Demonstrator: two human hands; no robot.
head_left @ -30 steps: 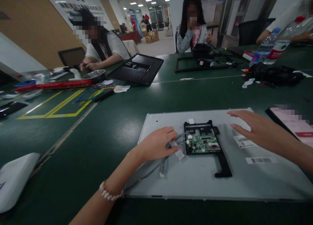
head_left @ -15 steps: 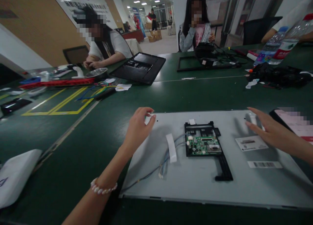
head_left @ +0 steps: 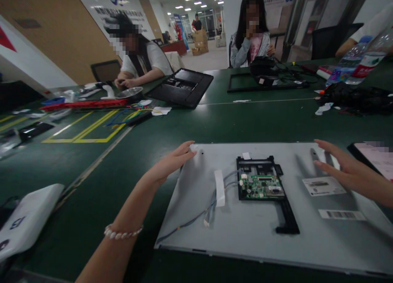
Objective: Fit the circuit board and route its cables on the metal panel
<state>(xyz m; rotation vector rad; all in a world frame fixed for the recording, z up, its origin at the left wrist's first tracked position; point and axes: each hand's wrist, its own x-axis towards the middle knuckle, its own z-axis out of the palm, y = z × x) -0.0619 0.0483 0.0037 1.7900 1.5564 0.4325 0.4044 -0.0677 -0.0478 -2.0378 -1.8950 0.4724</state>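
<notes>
Head view. The left hand (head_left: 167, 164) lies with fingers straight and close together, their tips touching the far left corner of a grey metal panel (head_left: 254, 242). It grips nothing. The right hand (head_left: 344, 170) is at the far right corner, fingers loosely spread and holding nothing; whether they press on the sheet cannot be told. One hand at each corner probably suits so wide and thin a sheet.

Between the two sets of fingertips, slightly nearer the wearer, a green circuit board (head_left: 260, 186) sits face up in a black bracket (head_left: 287, 217). Loose wires (head_left: 196, 219) under a white tape strip (head_left: 219, 187) trail away below the left fingers. Two labels (head_left: 324, 186) lie just under the right fingers.

The panel rests flat on a dark green table (head_left: 233, 119). Beyond the fingertips are a black cover (head_left: 181, 86), yellow floor-style markings (head_left: 92, 129), bottles (head_left: 359, 62) and seated people in a lit hall.
</notes>
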